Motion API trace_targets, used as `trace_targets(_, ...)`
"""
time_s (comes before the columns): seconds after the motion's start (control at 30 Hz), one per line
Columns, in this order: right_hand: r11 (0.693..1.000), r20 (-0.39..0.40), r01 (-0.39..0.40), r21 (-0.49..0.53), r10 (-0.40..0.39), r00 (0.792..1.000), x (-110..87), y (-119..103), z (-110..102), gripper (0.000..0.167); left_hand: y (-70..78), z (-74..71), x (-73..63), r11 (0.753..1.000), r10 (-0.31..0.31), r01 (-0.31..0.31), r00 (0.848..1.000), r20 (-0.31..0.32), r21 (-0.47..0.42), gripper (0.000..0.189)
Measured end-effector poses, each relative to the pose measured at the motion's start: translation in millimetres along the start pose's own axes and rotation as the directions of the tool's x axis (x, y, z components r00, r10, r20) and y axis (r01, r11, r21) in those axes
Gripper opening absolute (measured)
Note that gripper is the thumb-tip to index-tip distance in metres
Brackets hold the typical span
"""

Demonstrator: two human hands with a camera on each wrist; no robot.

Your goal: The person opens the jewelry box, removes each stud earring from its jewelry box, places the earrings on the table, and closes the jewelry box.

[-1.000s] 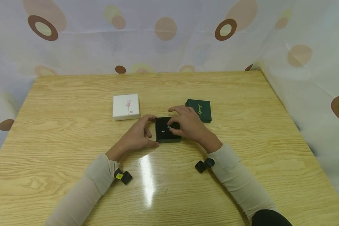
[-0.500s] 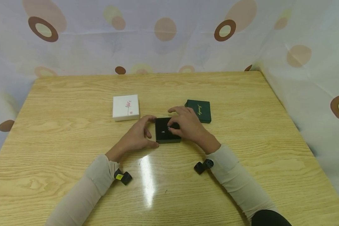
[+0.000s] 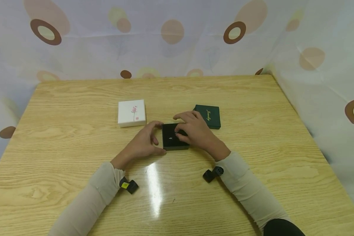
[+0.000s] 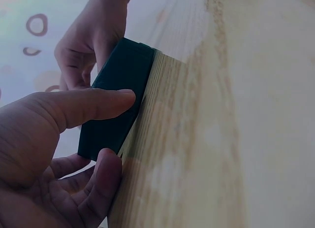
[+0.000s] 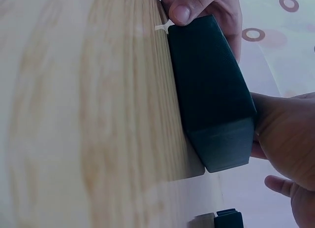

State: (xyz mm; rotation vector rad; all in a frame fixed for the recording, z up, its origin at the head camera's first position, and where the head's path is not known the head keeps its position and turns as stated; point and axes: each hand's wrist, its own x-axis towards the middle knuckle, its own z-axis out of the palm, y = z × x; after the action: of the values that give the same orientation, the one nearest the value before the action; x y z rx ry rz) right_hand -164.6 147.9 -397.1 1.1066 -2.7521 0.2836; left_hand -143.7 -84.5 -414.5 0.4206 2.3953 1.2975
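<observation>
A small dark green jewelry box (image 3: pixel 175 147) with a black insert (image 3: pixel 168 128) sits lidless on the table. My left hand (image 3: pixel 143 142) grips it from the left, thumb at the near corner and index finger at the far one. In the left wrist view the thumb (image 4: pixel 106 102) lies along the box's side. A star-shaped silver stud earring (image 3: pixel 170 138) rests on the insert. Over the box's right half, my right hand (image 3: pixel 196 131) pinches a second small stud (image 3: pixel 176 133) between thumb and index finger, mostly covered by the fingertips. The right wrist view hides the stud behind the box.
Behind the right hand lies a dark green lid (image 3: pixel 213 116) with gold lettering. A white box (image 3: pixel 131 113) printed with a pink flower stands to the back left. All rest on a wood-grain table (image 3: pixel 76 98), with a patterned curtain (image 3: pixel 147 42) behind.
The right fingertips have shifted slightly and now cover more of the second stud. The left hand and the box stay in place.
</observation>
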Motion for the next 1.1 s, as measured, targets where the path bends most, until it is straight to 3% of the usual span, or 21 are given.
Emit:
trace_targets(0.73,1.000,-0.029,0.014,0.013,-0.014,0.999,-4.9,8.3,-0.1,0.009,1.0,2.7,3.0,1.000,0.012,-0.012,1.000,0.008,0.007,0.095)
trace_targets(1.1,0.999,-0.032,0.035,0.013,-0.034,0.999,-0.3,9.1,-1.6,0.010,-1.0,0.5,0.0,1.000,-0.011,0.011,1.000,-0.007,-0.010,0.096)
